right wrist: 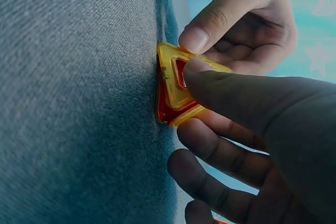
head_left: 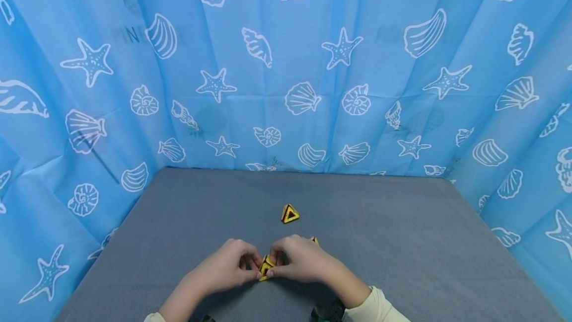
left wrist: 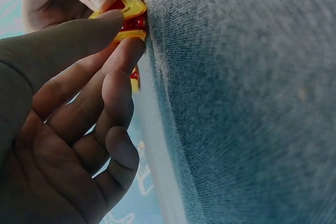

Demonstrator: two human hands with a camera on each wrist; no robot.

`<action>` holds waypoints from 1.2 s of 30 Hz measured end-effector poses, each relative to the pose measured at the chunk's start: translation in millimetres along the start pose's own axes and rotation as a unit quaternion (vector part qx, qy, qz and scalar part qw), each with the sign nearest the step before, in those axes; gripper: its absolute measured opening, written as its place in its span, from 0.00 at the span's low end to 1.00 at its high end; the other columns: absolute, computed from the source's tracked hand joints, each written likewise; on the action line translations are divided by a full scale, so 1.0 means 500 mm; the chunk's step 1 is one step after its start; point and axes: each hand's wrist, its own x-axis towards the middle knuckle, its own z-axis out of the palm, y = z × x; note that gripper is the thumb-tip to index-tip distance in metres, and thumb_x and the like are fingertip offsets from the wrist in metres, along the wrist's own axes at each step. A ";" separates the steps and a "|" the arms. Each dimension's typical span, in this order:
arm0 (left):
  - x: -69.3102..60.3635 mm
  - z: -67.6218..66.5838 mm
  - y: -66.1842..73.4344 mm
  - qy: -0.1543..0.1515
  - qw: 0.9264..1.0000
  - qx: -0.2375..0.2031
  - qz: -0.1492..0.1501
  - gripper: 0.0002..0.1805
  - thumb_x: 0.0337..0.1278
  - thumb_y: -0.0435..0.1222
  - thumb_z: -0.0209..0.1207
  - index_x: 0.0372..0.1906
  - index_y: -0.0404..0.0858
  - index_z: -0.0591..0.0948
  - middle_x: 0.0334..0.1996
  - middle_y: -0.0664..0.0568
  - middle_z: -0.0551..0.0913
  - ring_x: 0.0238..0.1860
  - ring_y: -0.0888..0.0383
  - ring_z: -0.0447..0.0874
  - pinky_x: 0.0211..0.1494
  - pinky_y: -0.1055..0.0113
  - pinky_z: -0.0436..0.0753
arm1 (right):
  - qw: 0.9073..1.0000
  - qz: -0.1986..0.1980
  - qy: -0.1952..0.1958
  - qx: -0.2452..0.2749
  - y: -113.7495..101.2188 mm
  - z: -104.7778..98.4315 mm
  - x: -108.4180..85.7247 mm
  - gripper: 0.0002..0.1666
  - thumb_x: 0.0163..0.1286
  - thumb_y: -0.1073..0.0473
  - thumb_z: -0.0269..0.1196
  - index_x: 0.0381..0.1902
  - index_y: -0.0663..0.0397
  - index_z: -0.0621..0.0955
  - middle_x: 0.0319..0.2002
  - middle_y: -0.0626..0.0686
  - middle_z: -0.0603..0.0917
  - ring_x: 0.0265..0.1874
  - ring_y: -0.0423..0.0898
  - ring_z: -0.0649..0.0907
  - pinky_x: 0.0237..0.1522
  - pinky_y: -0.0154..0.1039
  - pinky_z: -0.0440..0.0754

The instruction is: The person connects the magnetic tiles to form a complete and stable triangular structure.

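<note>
At the near middle of the table, both hands pinch a small yellow-and-red triangular plastic piece [head_left: 265, 268] between them. My left hand [head_left: 228, 265] grips its left side with thumb and index finger; in the left wrist view the other fingers curl loosely. From the right, my right hand [head_left: 304, 261] pinches the same piece, its thumb on the yellow triangular frame [right wrist: 172, 61]. Red sides show between yellow faces, and the piece's lower edge is close to the cloth. Fingertips hide part of it, so whether it is several joined tiles I cannot tell.
Farther back on the grey cloth-covered table [head_left: 380, 217] stands another yellow-and-red triangular piece [head_left: 290, 213]. A yellow tip of one more piece [head_left: 315, 240] shows behind the right hand. A blue curtain [head_left: 277, 78] with white shells and starfish surrounds the table's back and sides.
</note>
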 end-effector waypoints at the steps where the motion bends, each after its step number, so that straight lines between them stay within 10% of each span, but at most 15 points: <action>1: 0.000 0.000 0.000 0.000 1.000 0.000 0.001 0.03 0.62 0.34 0.73 0.37 0.44 0.90 0.29 0.63 0.88 0.27 0.66 0.82 0.31 0.70 0.80 | 1.000 0.001 -0.002 0.001 0.000 0.000 0.000 0.10 0.69 0.48 0.75 0.34 0.40 0.84 0.26 0.35 0.80 0.22 0.30 0.76 0.28 0.29 0.74; 36: 0.004 -0.001 -0.016 -0.011 1.000 -0.012 -0.007 0.04 0.62 0.38 0.74 0.36 0.45 0.89 0.30 0.62 0.87 0.28 0.63 0.83 0.32 0.68 0.80 | 0.999 -0.025 -0.007 0.045 -0.003 -0.025 -0.009 0.06 0.73 0.52 0.72 0.38 0.43 0.85 0.32 0.35 0.83 0.29 0.32 0.81 0.33 0.30 0.79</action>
